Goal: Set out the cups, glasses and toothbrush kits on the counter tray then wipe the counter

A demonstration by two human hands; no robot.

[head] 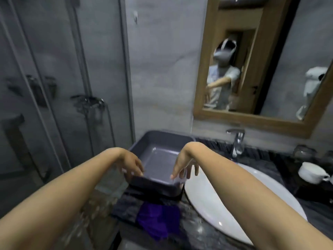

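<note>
A grey rectangular tray (162, 139) sits on the dark stone counter (261, 157) left of the sink, with nothing in it. My left hand (132, 164) rests on the tray's near left rim, fingers curled over the edge. My right hand (183, 165) grips the near right corner. A purple cloth (158, 221) lies on the counter just in front of the tray. White cups (311, 173) stand on the counter at the far right, with glass tumblers (304, 150) behind them. The picture is blurred by motion.
A white round sink (234, 204) fills the counter right of the tray, with a chrome tap (237, 141) behind it. A wood-framed mirror (252, 120) hangs above. A glass shower screen (63, 87) stands to the left, close to the counter's end.
</note>
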